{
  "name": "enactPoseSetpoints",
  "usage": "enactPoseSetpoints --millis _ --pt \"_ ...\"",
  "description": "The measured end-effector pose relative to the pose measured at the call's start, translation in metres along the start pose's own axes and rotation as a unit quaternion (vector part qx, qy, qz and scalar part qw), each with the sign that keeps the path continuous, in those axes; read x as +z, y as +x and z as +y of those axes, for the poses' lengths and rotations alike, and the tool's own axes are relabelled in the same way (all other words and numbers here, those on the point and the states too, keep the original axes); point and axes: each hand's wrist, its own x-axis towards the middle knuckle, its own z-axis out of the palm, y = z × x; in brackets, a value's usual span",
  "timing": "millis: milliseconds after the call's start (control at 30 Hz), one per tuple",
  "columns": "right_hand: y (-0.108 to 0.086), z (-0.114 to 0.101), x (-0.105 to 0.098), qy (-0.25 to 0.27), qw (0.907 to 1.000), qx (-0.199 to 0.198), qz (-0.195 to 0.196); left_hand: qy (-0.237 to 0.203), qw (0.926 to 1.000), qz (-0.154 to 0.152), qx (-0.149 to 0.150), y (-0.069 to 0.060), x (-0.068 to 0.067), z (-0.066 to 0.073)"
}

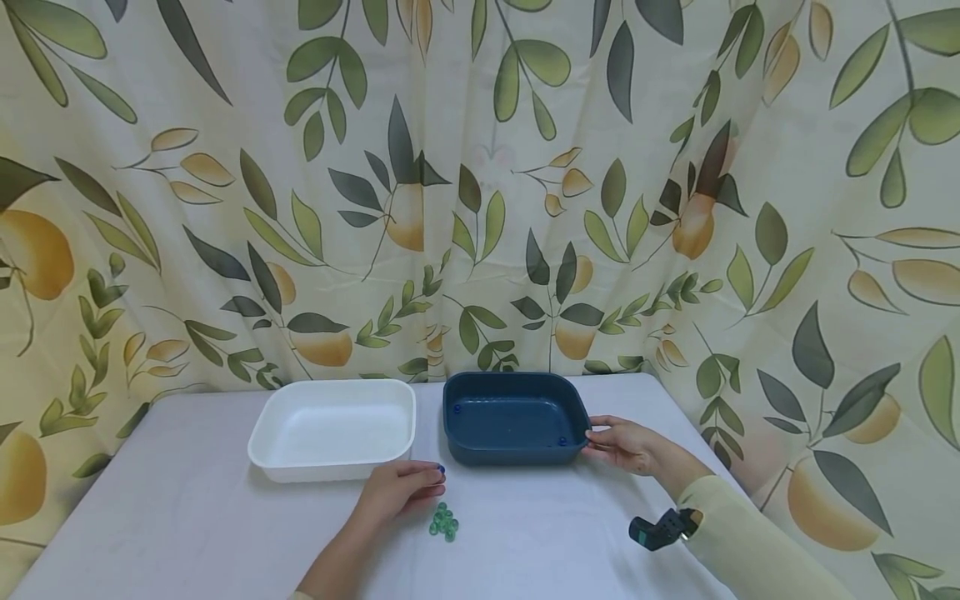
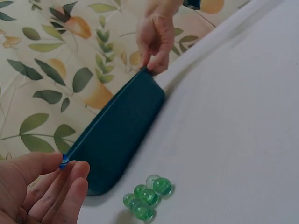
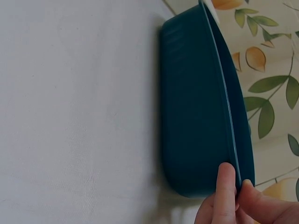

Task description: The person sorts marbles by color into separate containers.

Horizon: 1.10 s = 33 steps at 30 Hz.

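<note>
Fingers of the left hand (image 1: 397, 490), white tray (image 1: 326, 472) beyond to their left, pinching a blue marble (image 1: 441, 469); just nearer than their tips, green marbles (image 1: 444, 523); farther right, dark blue tray (image 1: 510, 455) containing two other marbles (image 1: 562, 441), right rim pinched by the right hand (image 1: 628, 446).

A small blue marble (image 2: 64, 161) — pinched in the left hand (image 1: 400, 490); a dark blue tray (image 1: 510, 456) — upright on the table (image 1: 540, 533), two blue marbles (image 1: 562, 442) inside.

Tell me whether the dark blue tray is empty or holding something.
Holding something: the head view shows two blue marbles inside the dark blue tray, one near its left end, one front right.
</note>
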Motion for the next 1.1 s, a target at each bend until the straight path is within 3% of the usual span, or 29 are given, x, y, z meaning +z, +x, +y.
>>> enactPoseSetpoints --millis 300,467,733,1100 --pt "-0.001 0.0 -0.001 -0.004 1.0 -0.002 0.003 -0.052 0.9986 -0.003 0.005 0.012 0.014 0.012" --pt "-0.001 0.0 -0.001 -0.005 1.0 -0.004 0.005 -0.052 0.9986 0.001 -0.01 0.019 0.019 0.022" --pt "-0.003 -0.001 0.002 -0.01 0.9999 -0.005 -0.006 -0.103 0.9944 0.001 -0.023 0.031 0.022 0.03" --pt "-0.003 -0.003 0.004 -0.012 0.9999 -0.002 0.005 -0.097 0.994 0.026 -0.043 0.048 0.023 0.037"
